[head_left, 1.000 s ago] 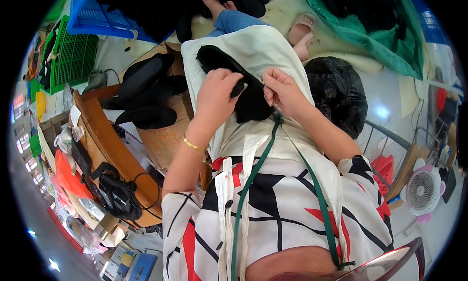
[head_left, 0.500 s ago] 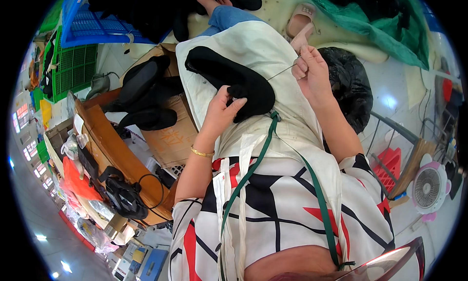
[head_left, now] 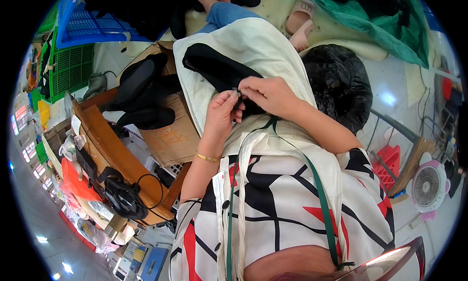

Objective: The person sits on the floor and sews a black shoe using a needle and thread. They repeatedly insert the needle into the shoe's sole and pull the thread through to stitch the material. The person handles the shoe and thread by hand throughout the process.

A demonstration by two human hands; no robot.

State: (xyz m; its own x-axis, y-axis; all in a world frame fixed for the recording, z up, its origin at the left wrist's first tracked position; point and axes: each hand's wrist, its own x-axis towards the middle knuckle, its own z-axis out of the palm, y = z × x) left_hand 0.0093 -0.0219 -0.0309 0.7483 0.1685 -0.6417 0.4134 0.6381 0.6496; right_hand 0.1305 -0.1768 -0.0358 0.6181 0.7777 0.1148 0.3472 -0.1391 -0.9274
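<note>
Across my lap, on a cream apron, lies a black cloth shoe, its narrower part pointing up and left. My left hand pinches the near edge of the shoe between thumb and fingers. Close against it, my right hand is closed, its fingertips meeting the left thumb over the black cloth. Something small and greyish shows between the fingertips, too small to name. Both hands cover much of the shoe's near part. No thread can be made out at this moment.
At the left, more black shoes lie over a cardboard box beside a wooden bench. A black plastic bag stands to my right, with a pink slipper beyond it. A small fan sits farther right.
My right hand, held out to the right with a dark thread stretched from the shoe, has come back down to the shoe beside my left hand. The left hand keeps its hold on the cloth.
</note>
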